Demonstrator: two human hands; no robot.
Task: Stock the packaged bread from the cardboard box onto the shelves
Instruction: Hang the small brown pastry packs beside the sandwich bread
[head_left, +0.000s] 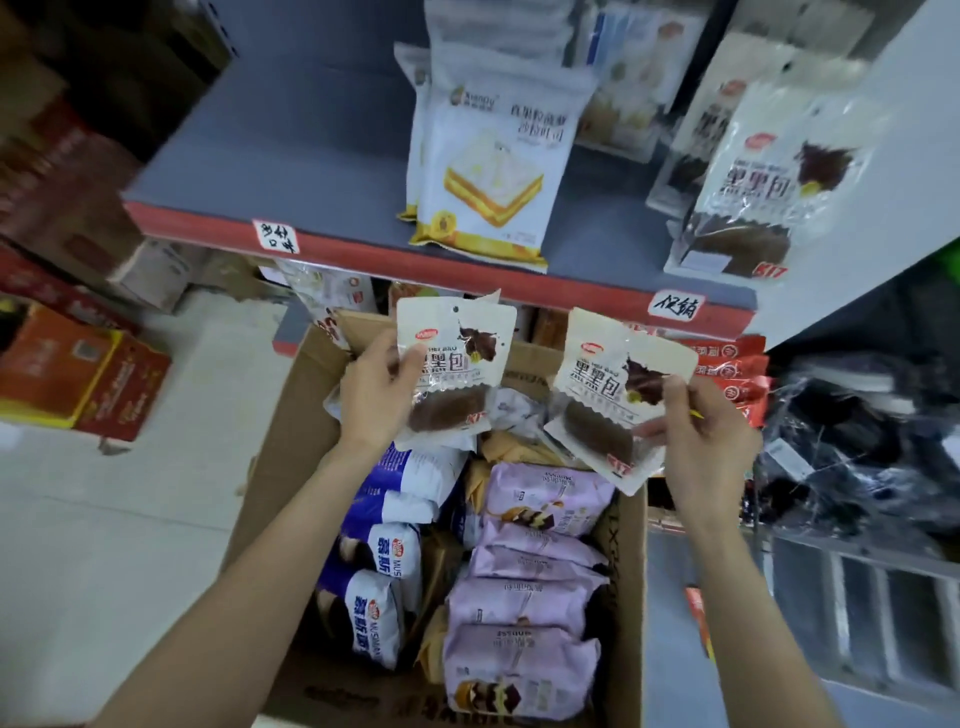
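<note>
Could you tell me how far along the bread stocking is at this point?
Some is done: dark bread packs and white toast packs already stand on the shelf. In hand: the left hand and right hand each hold a dark bread pack. Left: the cardboard box still holds purple packs and blue-white packs.

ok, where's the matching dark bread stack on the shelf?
Head view, right end of the shelf: the dark bread stack stands right of the yellow toast packs.

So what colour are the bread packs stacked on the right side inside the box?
Pale purple, seen in the head view.
</note>
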